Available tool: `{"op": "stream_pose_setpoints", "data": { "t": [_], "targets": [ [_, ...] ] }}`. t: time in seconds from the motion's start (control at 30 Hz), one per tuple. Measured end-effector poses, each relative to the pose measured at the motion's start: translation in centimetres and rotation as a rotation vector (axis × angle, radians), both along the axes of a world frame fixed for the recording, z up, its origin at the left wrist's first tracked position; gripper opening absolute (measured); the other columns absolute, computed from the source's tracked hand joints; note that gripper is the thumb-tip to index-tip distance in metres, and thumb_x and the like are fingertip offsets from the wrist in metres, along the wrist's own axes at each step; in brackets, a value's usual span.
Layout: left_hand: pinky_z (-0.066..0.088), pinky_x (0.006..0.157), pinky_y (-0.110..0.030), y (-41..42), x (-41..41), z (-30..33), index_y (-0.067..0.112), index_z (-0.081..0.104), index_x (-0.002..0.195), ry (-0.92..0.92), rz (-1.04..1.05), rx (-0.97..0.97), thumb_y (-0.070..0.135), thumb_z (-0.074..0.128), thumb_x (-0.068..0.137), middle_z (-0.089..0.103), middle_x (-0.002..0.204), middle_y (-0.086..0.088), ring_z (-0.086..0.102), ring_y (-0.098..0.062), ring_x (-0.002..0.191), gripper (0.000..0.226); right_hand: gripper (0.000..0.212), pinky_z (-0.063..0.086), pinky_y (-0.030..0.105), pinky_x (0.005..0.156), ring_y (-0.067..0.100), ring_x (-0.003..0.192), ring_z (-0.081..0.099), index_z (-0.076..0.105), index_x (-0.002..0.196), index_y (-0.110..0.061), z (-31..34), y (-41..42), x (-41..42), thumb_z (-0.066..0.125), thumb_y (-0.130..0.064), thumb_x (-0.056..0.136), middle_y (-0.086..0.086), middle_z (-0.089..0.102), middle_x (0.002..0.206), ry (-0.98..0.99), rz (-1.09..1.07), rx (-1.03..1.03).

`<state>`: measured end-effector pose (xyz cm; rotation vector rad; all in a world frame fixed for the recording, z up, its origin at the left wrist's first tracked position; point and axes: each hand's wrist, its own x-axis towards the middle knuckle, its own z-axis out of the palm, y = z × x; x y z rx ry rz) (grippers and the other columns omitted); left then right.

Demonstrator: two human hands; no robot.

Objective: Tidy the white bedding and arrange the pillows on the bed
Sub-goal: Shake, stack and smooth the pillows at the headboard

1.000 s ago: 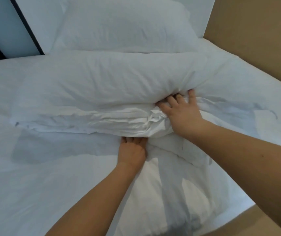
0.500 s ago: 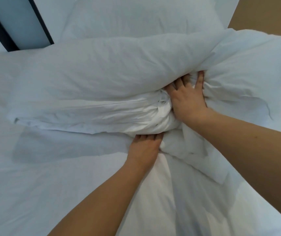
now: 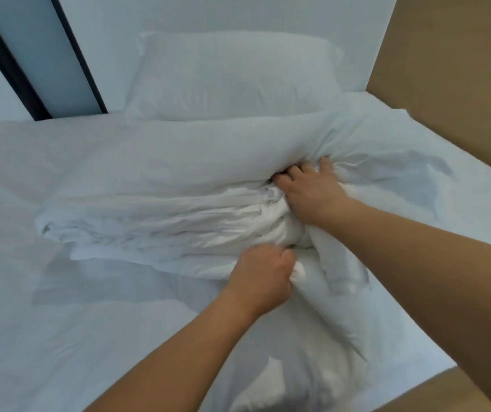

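White duvet (image 3: pixel 155 179) bunched lengthwise across bed (image 3: pixel 45 337)

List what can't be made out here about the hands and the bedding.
- Right hand fingers: tips buried in the bunched duvet, head view.
- Left hand fingers: curled under, behind its own back.
- Pillow: lower edge hidden behind the duvet.
- Bed: foot cut off by the frame.
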<state>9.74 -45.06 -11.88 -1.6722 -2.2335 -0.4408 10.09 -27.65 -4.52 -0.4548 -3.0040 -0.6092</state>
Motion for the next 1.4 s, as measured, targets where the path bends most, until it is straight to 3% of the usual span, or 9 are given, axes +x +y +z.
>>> {"op": "stream_pose_setpoints", "data": {
  "t": [0.3, 0.43, 0.53, 0.67, 0.8, 1.0, 1.13, 1.27, 1.4],
  "targets": [
    [0.033, 0.098, -0.052, -7.4, -1.0, -8.2, 0.01, 0.068, 0.108, 0.374, 0.166, -0.091, 0.014, 0.062, 0.069, 0.054, 0.113, -0.012, 0.043, -0.034, 0.101, 0.04, 0.081, 0.041, 0.052, 0.098, 0.045, 0.111, 0.052, 0.029, 0.15, -0.01, -4.8, -5.2, 10.6, 0.053, -0.015, 0.073, 0.025, 0.049, 0.131, 0.055, 0.122, 0.047],
    [0.034, 0.098, -0.048, -7.3, -2.0, -6.3, 0.017, 0.067, 0.094, 0.451, 0.046, 0.083, 0.007, 0.05, 0.083, 0.044, 0.115, -0.007, 0.043, -0.029, 0.106, 0.023, 0.099, -0.007, 0.075, 0.105, 0.046, 0.145, 0.003, -0.003, 0.155, -0.02, -5.4, -7.6, 12.4, 0.053, -0.035, 0.075, 0.02, 0.003, 0.16, 0.005, -0.018, -0.024],
    [0.036, 0.103, -0.051, -7.7, -4.2, -4.1, 0.018, 0.057, 0.105, 0.532, -0.005, 0.236, 0.007, 0.059, 0.082, 0.045, 0.123, -0.007, 0.045, -0.027, 0.119, 0.025, 0.127, -0.012, 0.076, 0.101, 0.044, 0.144, -0.019, -0.027, 0.147, -0.023, -5.5, -9.2, 11.6, 0.049, -0.082, 0.063, 0.015, -0.021, 0.159, 0.021, -0.153, -0.104],
    [0.013, 0.115, -0.062, -8.1, -8.1, -2.9, 0.011, 0.034, 0.134, 0.342, 0.219, 0.204, 0.041, 0.076, 0.071, 0.024, 0.152, -0.017, 0.02, -0.037, 0.144, 0.082, 0.142, -0.018, 0.074, 0.101, 0.051, 0.138, -0.027, -0.034, 0.143, -0.022, -7.0, -10.7, 8.3, 0.054, -0.089, 0.055, 0.022, -0.029, 0.154, -0.014, -0.182, -0.122],
    [0.012, 0.114, -0.064, -7.5, -9.7, -3.5, 0.009, 0.022, 0.15, 0.267, 0.276, 0.034, 0.062, 0.069, 0.064, 0.021, 0.158, -0.018, 0.014, -0.038, 0.147, 0.112, 0.113, -0.014, 0.069, 0.108, 0.058, 0.139, -0.007, -0.025, 0.147, -0.015, -8.9, -11.4, 5.2, 0.06, -0.05, 0.081, 0.031, -0.007, 0.156, 0.02, -0.226, -0.102],
    [0.005, 0.11, -0.072, -8.0, -11.4, -6.8, 0.012, 0.032, 0.15, 0.367, 0.219, -0.099, 0.057, 0.066, 0.068, 0.023, 0.158, -0.017, 0.016, -0.039, 0.147, 0.1, 0.058, 0.041, 0.051, 0.096, 0.038, 0.09, 0.056, 0.059, 0.114, -0.001, -10.8, -8.2, 2.2, 0.061, -0.016, 0.058, 0.022, 0.058, 0.097, 0.139, -0.085, -0.051],
    [0.001, 0.108, -0.074, -7.2, -15.3, -4.7, 0.016, 0.029, 0.152, 0.41, 0.294, -0.274, 0.027, 0.061, 0.081, 0.021, 0.159, -0.016, 0.018, -0.037, 0.146, 0.079, 0.044, 0.045, 0.04, 0.073, 0.032, 0.072, 0.058, 0.058, 0.082, -0.012, -7.5, -5.0, -0.1, 0.072, -0.012, 0.041, 0.013, 0.059, 0.078, 0.091, -0.044, -0.195],
    [0.051, 0.08, -0.052, -5.0, -18.4, 4.4, 0.001, 0.058, 0.108, 0.177, 0.42, -0.323, -0.003, 0.067, 0.057, 0.059, 0.1, -0.021, 0.059, -0.04, 0.088, 0.053, 0.049, 0.04, 0.039, 0.09, 0.03, 0.102, 0.057, 0.051, 0.114, -0.019, 2.7, -2.8, -1.6, 0.064, -0.02, 0.067, 0.004, 0.06, 0.109, -0.037, -0.067, -0.356],
    [0.039, 0.06, -0.033, -0.2, -18.6, 21.2, 0.009, 0.055, 0.111, -0.101, 0.513, -0.332, 0.003, 0.066, 0.068, 0.059, 0.101, -0.011, 0.056, -0.032, 0.089, 0.044, 0.044, 0.04, 0.036, 0.084, 0.031, 0.107, 0.053, 0.044, 0.121, -0.017, 19.4, 1.4, -2.9, 0.056, -0.02, 0.078, 0.007, 0.055, 0.117, -0.004, -0.05, -0.315]
  ]
}}
